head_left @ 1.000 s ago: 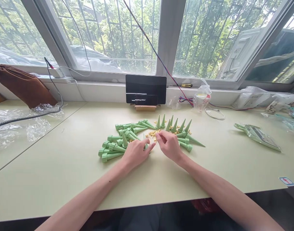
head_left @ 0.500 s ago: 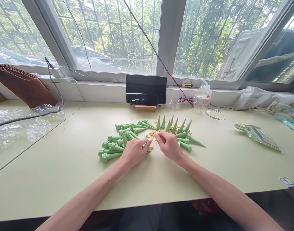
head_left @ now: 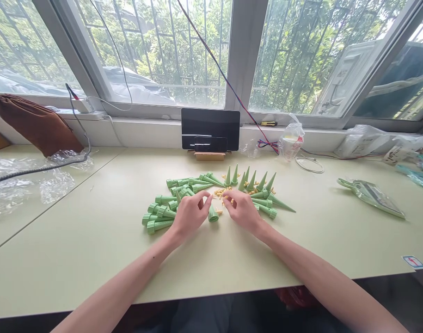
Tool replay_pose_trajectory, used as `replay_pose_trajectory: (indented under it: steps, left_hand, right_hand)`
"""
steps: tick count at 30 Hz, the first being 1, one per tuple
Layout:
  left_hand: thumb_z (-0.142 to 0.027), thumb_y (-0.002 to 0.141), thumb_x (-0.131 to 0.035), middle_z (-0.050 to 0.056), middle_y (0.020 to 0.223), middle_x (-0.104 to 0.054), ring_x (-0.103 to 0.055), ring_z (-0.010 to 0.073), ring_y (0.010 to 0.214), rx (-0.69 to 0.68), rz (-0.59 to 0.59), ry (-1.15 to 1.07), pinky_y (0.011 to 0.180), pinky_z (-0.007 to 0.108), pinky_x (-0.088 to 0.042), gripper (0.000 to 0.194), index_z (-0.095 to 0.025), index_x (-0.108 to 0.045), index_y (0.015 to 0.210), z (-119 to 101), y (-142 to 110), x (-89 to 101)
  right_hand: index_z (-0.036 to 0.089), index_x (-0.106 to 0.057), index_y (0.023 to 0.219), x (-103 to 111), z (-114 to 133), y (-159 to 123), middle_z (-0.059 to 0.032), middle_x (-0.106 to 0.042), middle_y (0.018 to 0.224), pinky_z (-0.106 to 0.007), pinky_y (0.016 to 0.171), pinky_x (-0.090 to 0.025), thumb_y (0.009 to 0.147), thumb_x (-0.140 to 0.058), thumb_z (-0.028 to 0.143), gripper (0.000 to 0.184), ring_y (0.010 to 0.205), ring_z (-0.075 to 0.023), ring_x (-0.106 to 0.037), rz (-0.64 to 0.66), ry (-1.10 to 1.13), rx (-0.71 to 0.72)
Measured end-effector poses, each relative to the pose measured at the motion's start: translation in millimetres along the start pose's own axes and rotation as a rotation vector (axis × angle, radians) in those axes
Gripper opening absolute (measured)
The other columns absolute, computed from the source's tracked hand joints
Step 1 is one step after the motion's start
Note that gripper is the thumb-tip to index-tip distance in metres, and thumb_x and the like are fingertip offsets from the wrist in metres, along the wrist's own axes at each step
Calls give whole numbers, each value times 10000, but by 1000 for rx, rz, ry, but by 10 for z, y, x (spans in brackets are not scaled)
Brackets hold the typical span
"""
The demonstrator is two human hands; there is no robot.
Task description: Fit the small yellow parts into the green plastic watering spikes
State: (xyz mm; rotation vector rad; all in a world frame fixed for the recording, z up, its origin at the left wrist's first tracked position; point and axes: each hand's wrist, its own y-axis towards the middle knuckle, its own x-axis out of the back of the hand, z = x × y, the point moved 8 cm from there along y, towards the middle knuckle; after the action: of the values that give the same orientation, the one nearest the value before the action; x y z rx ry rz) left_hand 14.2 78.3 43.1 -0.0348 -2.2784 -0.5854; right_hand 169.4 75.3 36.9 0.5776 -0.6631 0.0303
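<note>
My left hand (head_left: 191, 213) is over the inner edge of the left-hand heap of green plastic spikes (head_left: 164, 211), thumb and forefinger pinched together. Whatever is between those fingertips is too small to make out. Across a narrow gap, my right hand (head_left: 244, 210) has its fingers curled in a pinch above small yellow pegs (head_left: 218, 193); yellow shows at its fingertips, but I cannot tell whether it is held. A single green spike (head_left: 213, 214) lies between the hands, its hollow end facing me. Several green cones (head_left: 252, 180) stand upright behind the right hand.
A dark tablet (head_left: 210, 125) leans on a stand at the back, with a phone (head_left: 211, 144) before it. Right of it are a bagged cup (head_left: 291, 144), a coiled white cable (head_left: 310, 164) and a wrapped green item (head_left: 372, 196). Crumpled plastic (head_left: 55, 185) lies at left.
My left hand has lifted and drawn back slightly to the left, its fingertips now pinched higher, uncovering the green spike between the hands. My right hand has barely shifted, its fingers a little changed.
</note>
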Motion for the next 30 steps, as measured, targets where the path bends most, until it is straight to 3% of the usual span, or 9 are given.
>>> replay_pose_trajectory:
  steps: [4,9,15,22,30]
  left_hand:
    - [-389,924,-466,-61,484,-462,-400,119,444,0,34,4,546,241,-342,273,-199,-657,881,-1,-1,-27]
    - [-367,920,-475,-61,480,-481,-410,115,441,-10,43,3,543,239,-336,256,-200,-658,858,-16,3,-33]
    - [-350,913,-486,-58,481,-488,-410,110,441,-11,45,-1,546,236,-332,240,-194,-653,838,-26,3,-34]
    - [-346,922,-480,-66,474,-467,-399,103,436,-29,50,7,536,229,-323,244,-190,-635,816,-54,-5,-37]
    - [-330,922,-492,-76,462,-455,-396,96,428,-45,41,1,529,222,-326,226,-190,-628,807,-48,-10,-49]
  right_hand:
    - [186,-689,1030,-78,-75,-8,-58,-648,900,-260,625,-439,904,-515,165,216,670,-143,-557,68,-50,-24]
    - [205,-708,1054,-166,-135,-33,-40,-583,855,-269,641,-412,923,-522,190,228,620,-124,-494,163,-157,-39]
    - [204,-680,899,-226,-140,-57,-25,-491,777,-255,628,-363,942,-489,202,196,720,-161,-503,260,-243,-48]
    - [179,-618,985,-226,-148,-57,-63,-583,895,-284,676,-385,926,-492,174,139,800,-184,-540,252,-220,-62]
    - [180,-558,921,-253,-171,-59,-65,-598,918,-295,696,-379,932,-464,184,95,836,-194,-547,303,-241,-83]
